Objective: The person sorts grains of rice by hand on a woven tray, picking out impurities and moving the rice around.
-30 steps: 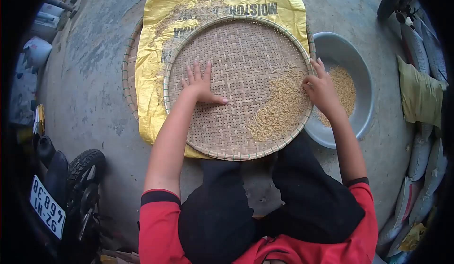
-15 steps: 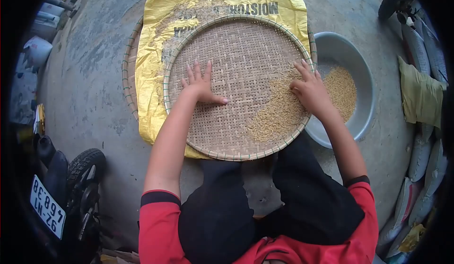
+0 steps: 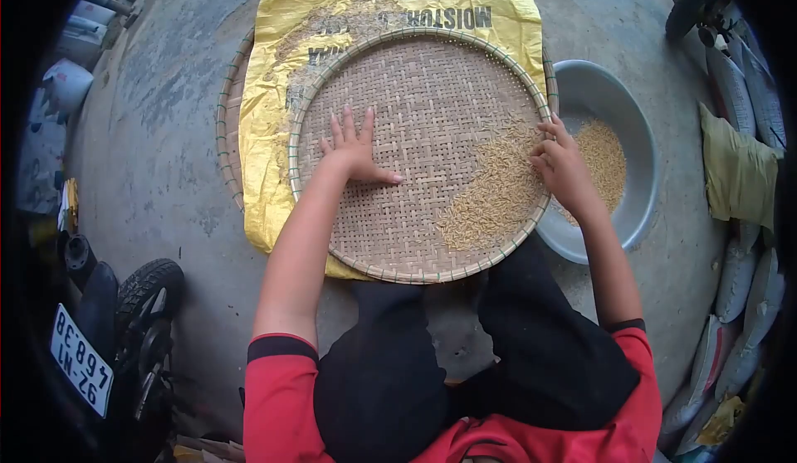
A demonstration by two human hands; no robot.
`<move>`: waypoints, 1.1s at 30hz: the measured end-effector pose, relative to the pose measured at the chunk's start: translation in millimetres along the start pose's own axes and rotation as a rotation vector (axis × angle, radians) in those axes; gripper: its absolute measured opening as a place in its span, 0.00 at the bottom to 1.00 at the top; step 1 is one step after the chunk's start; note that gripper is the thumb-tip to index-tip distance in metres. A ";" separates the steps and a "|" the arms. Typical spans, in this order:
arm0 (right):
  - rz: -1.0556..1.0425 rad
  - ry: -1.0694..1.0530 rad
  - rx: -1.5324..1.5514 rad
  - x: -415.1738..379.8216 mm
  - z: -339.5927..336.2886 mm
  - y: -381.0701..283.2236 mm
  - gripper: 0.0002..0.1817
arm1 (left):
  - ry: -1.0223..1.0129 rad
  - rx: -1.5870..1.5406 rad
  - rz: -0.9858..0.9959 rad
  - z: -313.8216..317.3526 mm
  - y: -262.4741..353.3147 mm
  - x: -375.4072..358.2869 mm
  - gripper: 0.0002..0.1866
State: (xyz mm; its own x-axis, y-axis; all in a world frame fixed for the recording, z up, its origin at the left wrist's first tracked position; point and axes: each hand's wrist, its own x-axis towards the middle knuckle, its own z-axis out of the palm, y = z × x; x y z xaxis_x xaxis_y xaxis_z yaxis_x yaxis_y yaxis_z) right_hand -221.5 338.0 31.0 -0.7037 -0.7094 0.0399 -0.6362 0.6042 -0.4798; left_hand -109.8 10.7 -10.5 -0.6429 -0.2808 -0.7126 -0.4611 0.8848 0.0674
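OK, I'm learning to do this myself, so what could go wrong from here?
The grain lies near one edge of the woven tray, so tilting that way might spill some. The right hand, right beside it, could knock some off, perhaps missing the basin. Leaning on the spread left hand might tip the tray.

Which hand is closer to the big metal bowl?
The right one. The right hand is at the woven tray's edge, right beside the bowl. The left hand is spread out on the tray's other side, farther from the bowl.
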 end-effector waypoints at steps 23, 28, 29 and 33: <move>0.534 0.324 0.231 -41.2 1.5 79.0 0.14 | -0.011 0.019 -0.012 -0.4 1.6 -0.3 0.78; 0.356 0.268 0.362 -12.8 -15.8 15.5 0.12 | 0.012 -0.003 -0.008 1.0 -0.5 0.9 0.78; 0.204 0.185 0.214 -11.3 -16.0 11.3 0.10 | 0.014 -0.003 -0.007 0.5 -0.2 0.8 0.78; 0.062 -0.002 -0.054 -8.7 -15.5 -4.7 0.07 | 0.034 -0.023 0.006 1.9 -1.0 -2.3 0.77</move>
State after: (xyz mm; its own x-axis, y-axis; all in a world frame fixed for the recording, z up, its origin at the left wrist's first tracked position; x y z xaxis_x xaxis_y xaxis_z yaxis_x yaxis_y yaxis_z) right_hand -217.3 347.0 46.5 -0.7416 -0.6707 0.0101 -0.6079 0.6656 -0.4330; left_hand -106.7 11.1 -10.2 -0.6659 -0.2881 -0.6882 -0.4706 0.8780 0.0879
